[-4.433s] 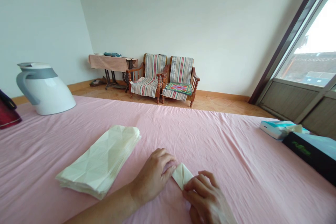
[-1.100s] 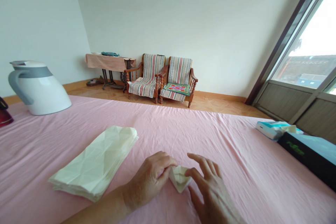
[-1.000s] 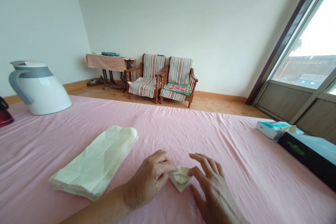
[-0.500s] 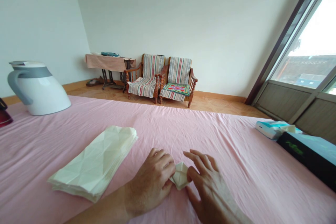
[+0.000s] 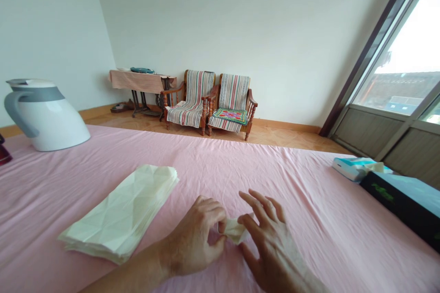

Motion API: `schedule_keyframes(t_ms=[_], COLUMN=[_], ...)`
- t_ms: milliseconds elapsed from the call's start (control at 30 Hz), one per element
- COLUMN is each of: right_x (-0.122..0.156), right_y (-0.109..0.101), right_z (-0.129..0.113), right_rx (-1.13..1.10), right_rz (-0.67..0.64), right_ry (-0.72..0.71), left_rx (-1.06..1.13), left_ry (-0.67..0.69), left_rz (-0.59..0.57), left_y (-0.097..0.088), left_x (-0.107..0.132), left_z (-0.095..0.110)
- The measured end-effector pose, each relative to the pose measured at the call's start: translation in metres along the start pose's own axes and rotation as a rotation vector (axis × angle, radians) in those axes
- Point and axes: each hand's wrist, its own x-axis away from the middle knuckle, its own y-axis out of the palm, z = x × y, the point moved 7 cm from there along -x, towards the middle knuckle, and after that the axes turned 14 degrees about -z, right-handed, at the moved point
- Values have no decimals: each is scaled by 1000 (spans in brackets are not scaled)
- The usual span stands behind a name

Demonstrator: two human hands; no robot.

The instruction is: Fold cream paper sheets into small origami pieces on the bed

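Our left hand (image 5: 197,242), fingers curled, pinches the folded paper (image 5: 235,230) at its left edge. Our right hand (image 5: 271,247), fingers spread, touches its right edge. The paper sits near-centre on the pink cloth (image 5: 309,219), right of the paper stack (image 5: 120,213).

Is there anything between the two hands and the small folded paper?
No, nothing visible. The left hand pinches one end of the small folded paper, and the right hand touches its other end with spread fingers, on the pink cloth.
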Motion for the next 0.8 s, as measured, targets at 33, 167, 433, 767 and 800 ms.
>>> schedule_keyframes(t_ms=[33, 167, 433, 767, 800], right_x=[0, 2, 4, 6, 7], right_y=[1, 9, 12, 13, 14], right_z=[0, 1, 3, 5, 5], right_rx=[9, 3, -59, -109, -112], right_rz=[0, -1, -3, 8, 11], right_ry=[0, -7, -2, -18, -16], left_rx=[3, -12, -105, -133, -120], left_ry=[8, 3, -21, 1, 0], left_rz=[-10, -60, -70, -96, -97], left_y=[0, 1, 11, 11, 11], left_x=[0, 0, -2, 0, 0], left_z=[1, 6, 6, 11, 11])
